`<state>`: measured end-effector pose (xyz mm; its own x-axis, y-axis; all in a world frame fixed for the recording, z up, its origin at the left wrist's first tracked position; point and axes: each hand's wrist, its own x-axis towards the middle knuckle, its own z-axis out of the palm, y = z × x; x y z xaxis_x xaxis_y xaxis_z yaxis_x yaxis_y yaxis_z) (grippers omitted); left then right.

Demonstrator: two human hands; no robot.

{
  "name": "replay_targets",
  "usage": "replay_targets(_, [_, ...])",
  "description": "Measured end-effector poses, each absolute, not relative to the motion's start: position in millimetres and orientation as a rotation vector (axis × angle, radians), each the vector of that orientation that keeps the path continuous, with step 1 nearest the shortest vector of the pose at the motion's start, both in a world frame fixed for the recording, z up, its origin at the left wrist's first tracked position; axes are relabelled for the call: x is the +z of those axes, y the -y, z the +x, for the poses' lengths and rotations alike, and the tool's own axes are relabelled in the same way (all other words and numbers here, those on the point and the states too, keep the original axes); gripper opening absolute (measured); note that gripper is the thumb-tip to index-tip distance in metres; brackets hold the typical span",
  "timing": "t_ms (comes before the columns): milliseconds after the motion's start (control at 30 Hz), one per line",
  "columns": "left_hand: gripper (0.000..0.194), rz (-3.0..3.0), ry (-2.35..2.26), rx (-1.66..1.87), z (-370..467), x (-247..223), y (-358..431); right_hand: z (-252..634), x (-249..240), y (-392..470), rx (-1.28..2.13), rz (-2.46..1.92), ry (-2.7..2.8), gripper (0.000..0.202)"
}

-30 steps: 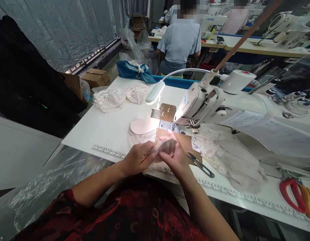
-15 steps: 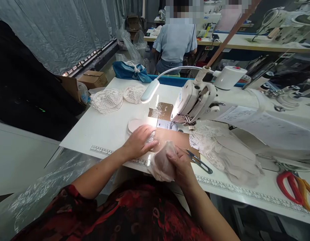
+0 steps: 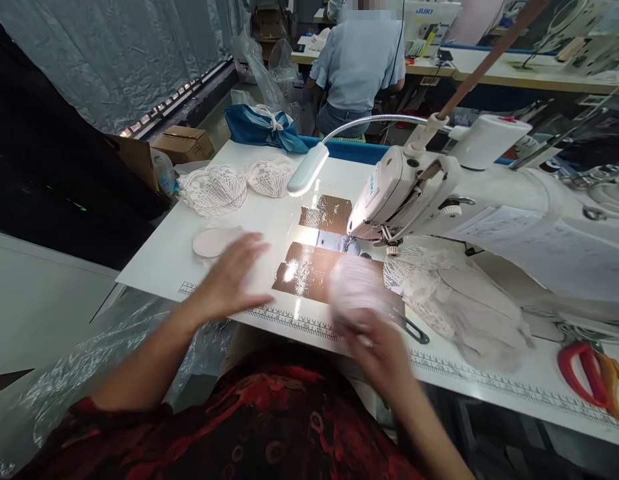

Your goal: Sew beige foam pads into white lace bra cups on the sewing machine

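Clamping right hand [image 3: 375, 337] on blurred cup [image 3: 357, 285], at 6 o'clock from machine head [image 3: 377, 193]. Spreading left hand [image 3: 227, 277] open, near pad [image 3: 209, 242] at 11 o'clock on bench [image 3: 159, 253]; can't tell contact.

Lamp [image 3: 308, 169] casting bright glare on the brown tape [image 3: 309, 270]; my hands [image 3: 232, 277] [image 3: 377, 350] blurring, the background staying dimmer.

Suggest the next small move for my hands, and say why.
I'd probably bring your left hand over to steady the pale piece above the brown sheet. That hand is spread open off to the side, while your right hand alone holds the piece, blurred, in front of the sewing machine.
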<state>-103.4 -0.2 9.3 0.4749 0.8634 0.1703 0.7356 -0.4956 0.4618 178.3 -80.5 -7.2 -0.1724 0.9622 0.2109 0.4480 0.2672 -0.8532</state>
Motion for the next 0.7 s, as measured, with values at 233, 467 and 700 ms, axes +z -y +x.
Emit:
replay_targets(233, [0.027, 2.117, -1.186, 0.571, -76, 11, 19, 158, 11, 75, 0.590, -1.159, 1.826, 0.015])
replay_targets(467, [0.070, 1.272, -0.484, 0.542, -74, 0, 28, 163, 3, 63, 0.954, -1.318, 1.529, 0.008])
replay_targets(700, [0.092, 1.131, -0.425, 0.591, -63, -5, 29, 153, -18, 63, 1.761, -1.102, 1.008, 0.030])
